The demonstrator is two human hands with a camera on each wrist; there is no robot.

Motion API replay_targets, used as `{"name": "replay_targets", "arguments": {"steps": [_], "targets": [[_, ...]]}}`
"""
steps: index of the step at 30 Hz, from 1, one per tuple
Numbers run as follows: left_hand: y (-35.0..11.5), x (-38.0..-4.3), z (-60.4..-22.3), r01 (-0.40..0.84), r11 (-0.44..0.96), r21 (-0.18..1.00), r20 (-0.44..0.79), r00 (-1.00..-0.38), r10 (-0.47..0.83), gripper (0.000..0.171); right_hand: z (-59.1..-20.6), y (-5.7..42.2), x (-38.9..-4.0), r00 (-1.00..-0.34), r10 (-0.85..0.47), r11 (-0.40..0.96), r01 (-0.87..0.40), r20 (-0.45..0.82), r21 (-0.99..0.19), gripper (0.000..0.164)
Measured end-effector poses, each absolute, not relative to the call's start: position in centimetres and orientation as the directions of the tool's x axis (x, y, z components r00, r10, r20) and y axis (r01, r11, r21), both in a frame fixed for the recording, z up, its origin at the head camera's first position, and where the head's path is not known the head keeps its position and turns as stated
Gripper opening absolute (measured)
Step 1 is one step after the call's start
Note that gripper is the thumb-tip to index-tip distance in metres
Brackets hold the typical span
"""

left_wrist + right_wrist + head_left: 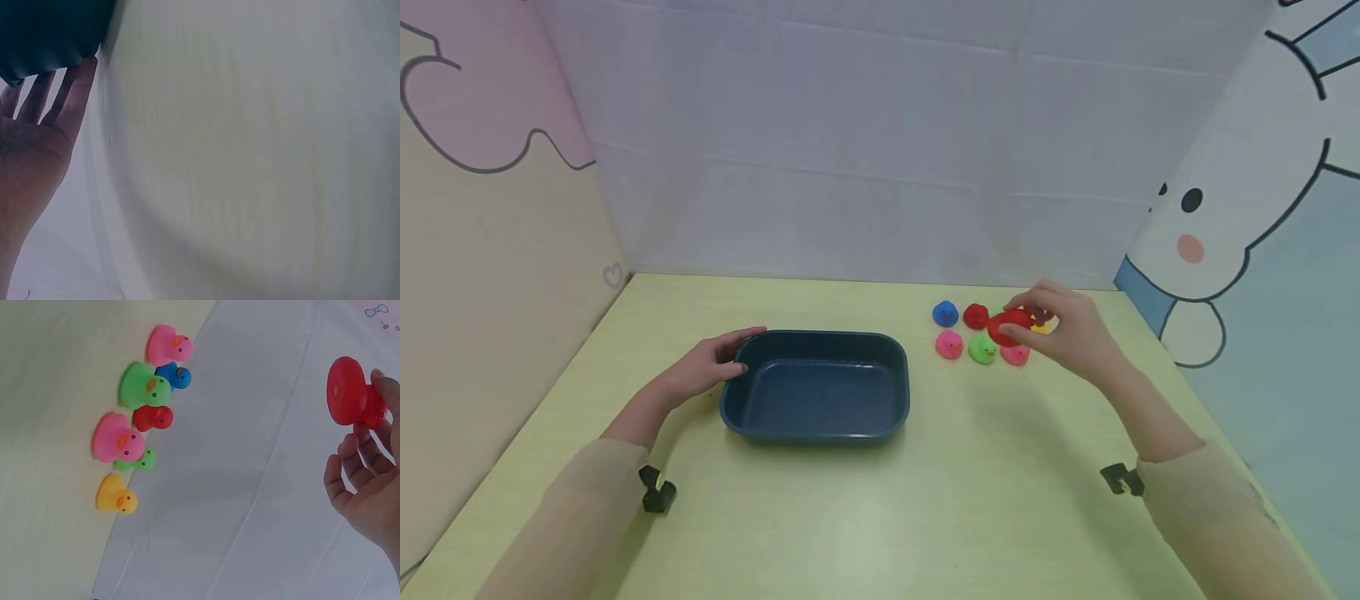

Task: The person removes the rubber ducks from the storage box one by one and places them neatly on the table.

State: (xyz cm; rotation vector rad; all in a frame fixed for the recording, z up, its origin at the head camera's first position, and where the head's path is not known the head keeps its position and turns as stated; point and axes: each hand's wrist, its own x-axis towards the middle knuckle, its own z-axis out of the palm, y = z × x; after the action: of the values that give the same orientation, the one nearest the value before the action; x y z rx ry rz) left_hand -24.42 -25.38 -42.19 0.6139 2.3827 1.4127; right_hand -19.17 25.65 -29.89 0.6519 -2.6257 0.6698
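My right hand pinches a red rubber duck between thumb and fingers, raised above the other ducks. In the right wrist view the held duck's flat base faces the camera, and its head is partly covered by fingers. At the left end of a dark blue rectangular basin, my left hand holds the rim, thumb at the near part and fingers on the outside. The left wrist view has those fingers extended against the basin's outer wall. Nothing lies inside the basin.
Right of the basin, small ducks stand in two rows: blue, red, pink, green and another pink. A yellow duck and second green duck are partly hidden in the head view. Curtained walls enclose the table.
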Motion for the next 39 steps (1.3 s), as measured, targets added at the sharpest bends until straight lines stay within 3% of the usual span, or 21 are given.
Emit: {"name": "replay_targets", "arguments": {"steps": [14, 26, 39], "targets": [[-25.6, -24.3, -42.3, 0.218, 0.433, 0.875, -0.031, -0.866, 0.499, 0.056, -32.3, 28.9, -19.5, -0.934, -0.124, 0.868, -0.265, 0.335, -0.419, 0.032], [-25.4, -24.0, -41.9, 0.206, 0.446, 0.871, -0.047, -0.868, 0.494, 0.056, -36.7, 32.1, -20.7, -0.929, 0.057, 0.894, -0.115, 0.365, -0.433, 0.035], [-25.3, -24.0, -41.7, 0.207, 0.438, 0.875, -0.047, -0.863, 0.503, 0.056, -39.8, 33.7, -22.5, -0.951, 0.186, 0.896, 0.061, 0.247, -0.44, 0.044]]}}
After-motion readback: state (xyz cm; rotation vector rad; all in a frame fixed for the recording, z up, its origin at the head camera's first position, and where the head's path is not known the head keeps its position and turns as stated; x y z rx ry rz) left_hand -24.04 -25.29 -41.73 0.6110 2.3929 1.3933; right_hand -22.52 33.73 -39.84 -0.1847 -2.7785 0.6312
